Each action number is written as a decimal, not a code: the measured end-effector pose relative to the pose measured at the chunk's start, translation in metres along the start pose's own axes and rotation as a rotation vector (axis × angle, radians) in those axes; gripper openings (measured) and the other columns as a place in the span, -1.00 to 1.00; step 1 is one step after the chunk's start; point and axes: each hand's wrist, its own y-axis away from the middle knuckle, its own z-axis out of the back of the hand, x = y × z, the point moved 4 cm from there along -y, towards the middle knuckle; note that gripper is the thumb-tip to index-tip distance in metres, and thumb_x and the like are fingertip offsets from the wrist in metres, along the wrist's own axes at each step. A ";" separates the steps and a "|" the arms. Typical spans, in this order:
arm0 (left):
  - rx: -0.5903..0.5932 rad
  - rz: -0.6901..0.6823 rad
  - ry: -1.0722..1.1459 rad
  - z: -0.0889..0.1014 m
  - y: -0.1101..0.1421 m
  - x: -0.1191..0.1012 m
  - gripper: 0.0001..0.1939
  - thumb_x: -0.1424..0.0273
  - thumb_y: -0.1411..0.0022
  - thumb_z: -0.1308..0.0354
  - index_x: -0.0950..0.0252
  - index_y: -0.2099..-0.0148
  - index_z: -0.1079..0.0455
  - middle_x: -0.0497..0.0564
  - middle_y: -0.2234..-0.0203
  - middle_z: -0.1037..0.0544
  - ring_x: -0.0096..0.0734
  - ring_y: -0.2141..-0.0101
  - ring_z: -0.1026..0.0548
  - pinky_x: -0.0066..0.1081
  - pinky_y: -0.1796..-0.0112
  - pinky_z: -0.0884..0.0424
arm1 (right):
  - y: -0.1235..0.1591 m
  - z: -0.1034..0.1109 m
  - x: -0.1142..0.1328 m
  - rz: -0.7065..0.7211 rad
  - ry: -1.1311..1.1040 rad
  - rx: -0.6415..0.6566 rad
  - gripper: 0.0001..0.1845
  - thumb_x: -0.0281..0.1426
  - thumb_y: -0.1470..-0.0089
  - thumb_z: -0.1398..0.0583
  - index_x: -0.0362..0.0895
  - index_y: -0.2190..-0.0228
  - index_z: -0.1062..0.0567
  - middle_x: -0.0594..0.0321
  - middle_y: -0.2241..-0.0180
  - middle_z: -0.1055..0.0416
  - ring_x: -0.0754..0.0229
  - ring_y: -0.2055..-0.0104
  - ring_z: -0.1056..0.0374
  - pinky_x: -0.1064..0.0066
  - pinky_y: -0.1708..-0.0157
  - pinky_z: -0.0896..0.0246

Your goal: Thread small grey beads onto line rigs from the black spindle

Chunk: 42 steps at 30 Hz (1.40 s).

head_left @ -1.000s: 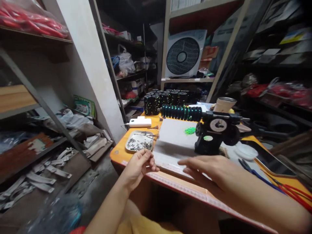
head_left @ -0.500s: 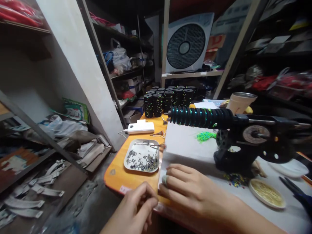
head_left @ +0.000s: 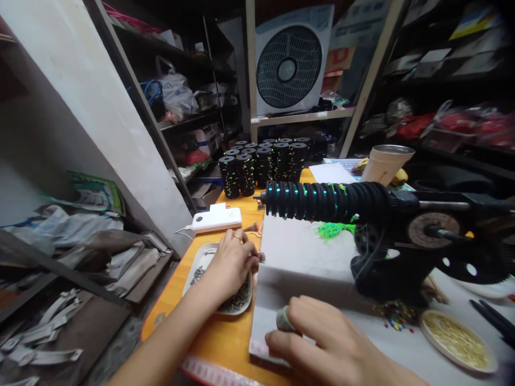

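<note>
My left hand (head_left: 233,262) reaches over a white tray (head_left: 190,279) of small dark pieces. Its fingers are closed together at the right rim, around the end of a thin metal tool; a brownish tip (head_left: 262,257) shows beside them. The rest of that tool is mostly hidden under the hand. My right hand (head_left: 330,338) is at the front edge of the white-covered work surface (head_left: 298,254), fingers bent and apart, with nothing visible in it. A grey-green wrap (head_left: 284,319) covers one fingertip. Beyond it stands a black winding machine (head_left: 382,268) bearing a ridged black roll (head_left: 322,199) with shiny blue-green bands.
Black spools (head_left: 263,166) stand grouped at the back. A white power bank (head_left: 217,219) lies behind the tray. Green strands (head_left: 336,230) lie under the roll. On the right are a dish of golden pieces (head_left: 458,340), loose coloured beads (head_left: 396,315), black scissors (head_left: 493,319) and a cup (head_left: 386,166).
My left hand has moved forward from the table's front edge to the tray. My right hand has shifted slightly nearer and rightward, its fingers more bent. The whole view has turned a little right.
</note>
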 end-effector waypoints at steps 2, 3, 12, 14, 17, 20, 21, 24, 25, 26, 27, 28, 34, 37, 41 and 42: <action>-0.068 0.020 0.039 0.004 0.009 -0.006 -0.88 0.47 -0.26 -0.08 0.23 0.32 -0.42 0.10 0.23 -0.43 -0.06 0.07 -0.31 -0.07 0.04 -0.25 | 0.001 0.003 -0.002 -0.002 -0.034 -0.117 -0.80 -0.43 -0.27 -0.11 -0.18 0.36 -0.50 0.26 0.56 -0.27 0.24 0.53 -0.14 0.42 0.53 -0.01; -0.107 0.039 0.059 0.006 0.016 -0.011 -0.88 0.46 -0.30 -0.04 0.23 0.29 -0.39 0.09 0.24 -0.43 -0.11 0.09 -0.33 -0.09 0.05 -0.26 | 0.002 0.004 -0.004 -0.013 -0.072 -0.175 -0.75 -0.40 -0.29 -0.07 -0.17 0.36 -0.50 0.27 0.57 -0.25 0.25 0.55 -0.13 0.43 0.55 -0.02; -0.276 0.535 1.412 -0.053 0.099 -0.052 -0.65 0.04 -0.24 -0.12 0.22 0.22 -0.22 -0.27 0.64 -0.11 -0.69 0.68 0.13 -0.61 0.65 0.12 | 0.003 0.003 -0.023 -0.448 -0.384 -0.254 -0.87 -0.50 -0.17 -0.17 -0.16 0.34 -0.55 0.25 0.51 -0.35 0.25 0.46 -0.29 0.47 0.47 -0.19; -0.371 0.535 1.407 -0.061 0.104 -0.055 -0.67 0.07 -0.25 -0.13 0.22 0.24 -0.23 -0.26 0.64 -0.11 -0.68 0.67 0.09 -0.61 0.63 0.09 | 0.003 0.001 -0.026 -0.468 -0.408 -0.269 -0.87 -0.49 -0.16 -0.20 -0.15 0.34 -0.58 0.23 0.50 -0.38 0.24 0.46 -0.31 0.45 0.47 -0.19; -0.430 0.553 1.269 -0.065 0.107 -0.056 -0.69 0.10 -0.29 -0.08 0.24 0.28 -0.23 -0.22 0.61 -0.16 -0.64 0.63 -0.05 -0.59 0.58 -0.02 | 0.003 -0.002 -0.028 -0.489 -0.472 -0.260 -0.87 -0.48 -0.14 -0.23 -0.13 0.33 -0.63 0.22 0.49 -0.41 0.22 0.45 -0.35 0.44 0.46 -0.22; -0.441 0.540 1.072 -0.064 0.109 -0.059 -0.69 0.09 -0.33 -0.01 0.23 0.30 -0.25 -0.19 0.61 -0.19 -0.56 0.60 -0.13 -0.54 0.56 -0.10 | 0.004 -0.002 -0.025 -0.464 -0.478 -0.250 -0.86 -0.48 -0.13 -0.25 -0.09 0.30 -0.64 0.24 0.51 -0.39 0.22 0.46 -0.34 0.45 0.50 -0.21; -0.451 0.527 1.026 -0.063 0.110 -0.060 -0.68 0.09 -0.34 0.01 0.23 0.31 -0.27 -0.18 0.61 -0.20 -0.53 0.59 -0.15 -0.53 0.55 -0.12 | 0.005 -0.001 -0.024 -0.449 -0.469 -0.249 -0.86 -0.47 -0.14 -0.24 -0.09 0.30 -0.64 0.24 0.51 -0.38 0.22 0.46 -0.33 0.45 0.50 -0.20; -0.480 0.491 0.979 -0.060 0.112 -0.063 -0.68 0.11 -0.30 -0.06 0.24 0.35 -0.36 -0.10 0.53 -0.34 -0.45 0.47 -0.28 -0.48 0.41 -0.22 | 0.006 0.001 -0.019 -0.418 -0.455 -0.243 -0.86 -0.47 -0.16 -0.21 -0.13 0.31 -0.60 0.23 0.50 -0.37 0.21 0.44 -0.31 0.43 0.47 -0.19; -0.485 0.482 0.982 -0.059 0.112 -0.064 -0.69 0.12 -0.29 -0.09 0.24 0.34 -0.38 -0.07 0.48 -0.38 -0.42 0.41 -0.31 -0.46 0.34 -0.25 | 0.006 0.002 -0.017 -0.413 -0.451 -0.241 -0.87 -0.47 -0.16 -0.19 -0.15 0.32 -0.58 0.23 0.49 -0.37 0.21 0.43 -0.32 0.42 0.46 -0.20; -0.487 0.476 0.989 -0.058 0.112 -0.065 -0.72 0.13 -0.28 -0.11 0.24 0.31 -0.39 -0.04 0.43 -0.41 -0.40 0.37 -0.34 -0.45 0.29 -0.26 | 0.006 0.003 -0.016 -0.409 -0.446 -0.241 -0.88 -0.48 -0.17 -0.18 -0.16 0.34 -0.55 0.23 0.48 -0.37 0.21 0.42 -0.32 0.42 0.44 -0.21; -0.489 0.475 1.003 -0.057 0.112 -0.066 -0.74 0.14 -0.27 -0.13 0.24 0.28 -0.39 -0.03 0.40 -0.43 -0.39 0.34 -0.35 -0.44 0.27 -0.26 | 0.006 0.003 -0.015 -0.405 -0.441 -0.242 -0.89 -0.49 -0.16 -0.17 -0.16 0.36 -0.53 0.23 0.48 -0.37 0.22 0.42 -0.32 0.42 0.44 -0.22; -0.493 0.480 1.024 -0.056 0.111 -0.067 -0.75 0.15 -0.27 -0.14 0.24 0.25 -0.38 -0.04 0.39 -0.42 -0.40 0.35 -0.35 -0.44 0.28 -0.26 | 0.006 0.003 -0.015 -0.399 -0.436 -0.243 -0.90 -0.49 -0.16 -0.17 -0.16 0.38 -0.50 0.24 0.47 -0.37 0.23 0.42 -0.32 0.42 0.43 -0.23; -0.447 0.542 1.230 -0.059 0.112 -0.074 -0.77 0.14 -0.34 -0.03 0.18 0.22 -0.18 -0.19 0.54 -0.22 -0.56 0.57 -0.16 -0.57 0.53 -0.14 | 0.007 -0.001 -0.011 -0.335 -0.392 -0.263 -0.90 -0.52 -0.15 -0.17 -0.16 0.38 -0.47 0.23 0.47 -0.38 0.22 0.42 -0.29 0.40 0.41 -0.23; -0.458 0.587 1.345 -0.054 0.123 -0.073 -0.77 0.15 -0.34 -0.05 0.18 0.23 -0.15 -0.23 0.58 -0.13 -0.61 0.61 -0.04 -0.62 0.58 -0.03 | 0.008 -0.002 -0.008 -0.258 -0.386 -0.249 -0.90 -0.52 -0.15 -0.18 -0.18 0.34 -0.52 0.21 0.48 -0.38 0.22 0.44 -0.26 0.41 0.46 -0.19; -0.546 0.605 1.405 -0.044 0.141 -0.069 -0.67 0.11 -0.22 -0.18 0.21 0.31 -0.19 -0.24 0.62 -0.10 -0.62 0.63 0.05 -0.62 0.63 0.07 | 0.011 -0.002 -0.003 -0.206 -0.378 -0.195 -0.86 -0.54 -0.17 -0.19 -0.17 0.26 -0.56 0.21 0.47 -0.33 0.23 0.45 -0.24 0.43 0.51 -0.14; -0.557 0.615 1.392 -0.043 0.145 -0.070 -0.65 0.08 -0.20 -0.20 0.22 0.32 -0.21 -0.24 0.63 -0.12 -0.62 0.63 0.03 -0.61 0.63 0.06 | 0.012 -0.002 -0.002 -0.209 -0.380 -0.177 -0.85 -0.54 -0.18 -0.19 -0.16 0.24 -0.56 0.20 0.46 -0.33 0.23 0.44 -0.24 0.43 0.50 -0.14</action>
